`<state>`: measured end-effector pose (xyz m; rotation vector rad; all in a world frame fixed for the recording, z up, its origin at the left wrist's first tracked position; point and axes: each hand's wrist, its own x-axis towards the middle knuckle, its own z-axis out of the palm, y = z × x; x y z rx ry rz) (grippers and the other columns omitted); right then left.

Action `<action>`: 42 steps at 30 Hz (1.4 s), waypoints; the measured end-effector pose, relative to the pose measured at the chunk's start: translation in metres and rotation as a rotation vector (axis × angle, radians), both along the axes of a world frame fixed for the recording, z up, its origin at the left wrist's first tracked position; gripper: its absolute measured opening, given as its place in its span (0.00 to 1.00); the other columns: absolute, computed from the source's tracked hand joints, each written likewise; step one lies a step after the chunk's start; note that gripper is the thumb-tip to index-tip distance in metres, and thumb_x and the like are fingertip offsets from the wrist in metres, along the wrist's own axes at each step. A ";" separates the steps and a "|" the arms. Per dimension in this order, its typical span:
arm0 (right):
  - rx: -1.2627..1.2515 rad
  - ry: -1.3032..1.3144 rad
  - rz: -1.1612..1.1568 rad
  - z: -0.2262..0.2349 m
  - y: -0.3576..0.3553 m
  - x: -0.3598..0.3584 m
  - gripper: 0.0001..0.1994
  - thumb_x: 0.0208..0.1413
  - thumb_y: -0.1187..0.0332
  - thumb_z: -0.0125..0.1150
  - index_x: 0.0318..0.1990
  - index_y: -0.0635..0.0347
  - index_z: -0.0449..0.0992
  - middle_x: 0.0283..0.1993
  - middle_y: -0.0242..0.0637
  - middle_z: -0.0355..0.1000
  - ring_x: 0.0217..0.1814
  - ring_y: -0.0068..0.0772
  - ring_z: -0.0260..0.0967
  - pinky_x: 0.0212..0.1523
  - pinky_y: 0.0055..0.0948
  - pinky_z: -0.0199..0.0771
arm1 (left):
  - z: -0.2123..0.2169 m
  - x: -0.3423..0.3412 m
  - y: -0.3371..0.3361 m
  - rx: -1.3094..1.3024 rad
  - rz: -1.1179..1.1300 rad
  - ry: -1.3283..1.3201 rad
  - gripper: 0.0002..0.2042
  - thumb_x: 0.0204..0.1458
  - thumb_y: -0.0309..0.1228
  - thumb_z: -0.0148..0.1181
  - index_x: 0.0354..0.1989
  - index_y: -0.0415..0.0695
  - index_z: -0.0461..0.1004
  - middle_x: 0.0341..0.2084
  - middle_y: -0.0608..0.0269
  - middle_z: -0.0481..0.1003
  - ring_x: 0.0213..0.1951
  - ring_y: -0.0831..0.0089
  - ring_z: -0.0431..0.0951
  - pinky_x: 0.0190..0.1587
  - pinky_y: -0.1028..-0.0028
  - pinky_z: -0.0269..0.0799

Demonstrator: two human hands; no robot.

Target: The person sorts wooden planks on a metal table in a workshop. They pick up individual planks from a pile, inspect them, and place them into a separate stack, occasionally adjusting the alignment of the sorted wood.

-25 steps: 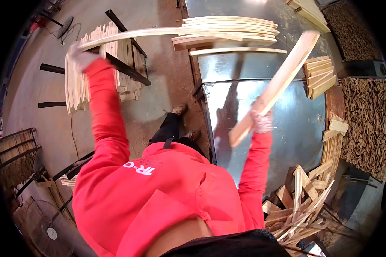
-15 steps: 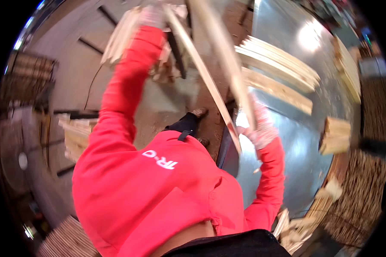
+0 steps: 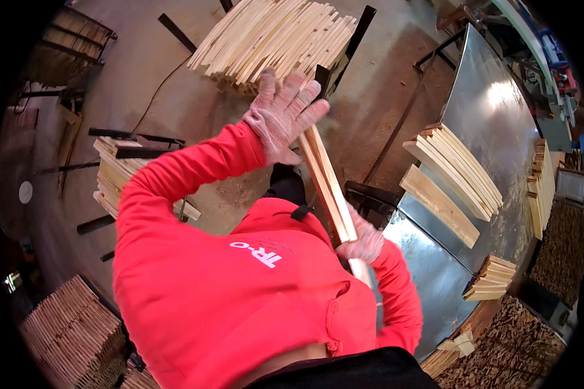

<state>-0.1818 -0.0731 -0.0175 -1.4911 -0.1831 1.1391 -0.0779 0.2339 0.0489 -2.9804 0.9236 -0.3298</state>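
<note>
Two or so pale wooden slats (image 3: pixel 328 185), lying side by side, slant in front of my body. My right hand (image 3: pixel 362 241) is closed around them near their lower end, and a short length sticks out below it. At their upper end is my left hand (image 3: pixel 282 117), open with its fingers spread. Its palm edge is close to the slat ends; whether it touches them I cannot tell. Just beyond my left hand lies a large stack of slats (image 3: pixel 272 42) on a dark metal rack.
A metal-topped table (image 3: pixel 435 272) stands at my right, bearing curved wooden pieces (image 3: pixel 457 168), a single board (image 3: pixel 440 204) and a small bundle (image 3: pixel 492 279). Black rack bars (image 3: pixel 136 152) jut out at left beside more boards (image 3: pixel 110 172). Another slat stack (image 3: pixel 74 330) stands lower left.
The slats, spread apart before, are now together in my right hand. My left hand has opened and come nearer my body. The view has shifted, showing more of the far stack.
</note>
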 end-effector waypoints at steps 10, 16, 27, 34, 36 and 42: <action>-0.046 -0.383 0.173 0.077 0.070 0.239 0.35 0.54 0.58 0.62 0.67 0.55 0.56 0.64 0.44 0.61 0.68 0.40 0.55 0.66 0.32 0.55 | -0.036 0.148 0.097 -0.100 -0.334 -0.083 0.11 0.36 0.36 0.63 0.27 0.49 0.71 0.21 0.65 0.73 0.25 0.70 0.76 0.31 0.68 0.73; -0.894 -1.015 -1.428 0.003 -0.160 0.182 0.27 0.60 0.61 0.53 0.62 0.67 0.57 0.54 0.45 0.67 0.47 0.39 0.68 0.53 0.35 0.69 | -0.073 0.233 0.183 -0.331 0.364 0.318 0.25 0.37 0.49 0.73 0.32 0.42 0.70 0.23 0.53 0.73 0.28 0.54 0.75 0.32 0.62 0.71; -1.697 0.219 -1.375 -0.141 -0.090 0.136 0.42 0.52 0.46 0.50 0.68 0.67 0.48 0.66 0.60 0.55 0.70 0.55 0.50 0.69 0.48 0.43 | -0.316 0.368 0.029 -0.471 0.721 0.756 0.30 0.49 0.54 0.58 0.52 0.41 0.72 0.47 0.45 0.75 0.51 0.52 0.74 0.53 0.61 0.67; -1.140 0.339 -2.120 -0.129 -0.106 0.189 0.48 0.49 0.55 0.65 0.71 0.60 0.40 0.72 0.55 0.43 0.74 0.48 0.42 0.71 0.37 0.44 | -0.225 0.367 0.036 -0.649 0.114 0.485 0.27 0.55 0.45 0.53 0.54 0.34 0.65 0.47 0.44 0.73 0.48 0.53 0.74 0.52 0.64 0.68; -0.623 -0.153 -2.606 -0.186 -0.118 0.167 0.46 0.50 0.61 0.65 0.71 0.59 0.40 0.72 0.55 0.43 0.74 0.46 0.42 0.70 0.34 0.45 | -0.168 0.373 -0.028 -1.227 -0.183 0.731 0.22 0.57 0.34 0.50 0.58 0.35 0.61 0.48 0.49 0.72 0.48 0.62 0.74 0.53 0.70 0.68; -0.538 -0.375 -2.238 -0.165 -0.101 0.186 0.39 0.55 0.66 0.61 0.71 0.56 0.44 0.52 0.41 0.68 0.47 0.33 0.66 0.49 0.31 0.70 | -0.123 0.361 -0.299 -0.317 -0.315 0.938 0.30 0.61 0.47 0.44 0.65 0.39 0.56 0.59 0.52 0.66 0.61 0.60 0.63 0.63 0.67 0.55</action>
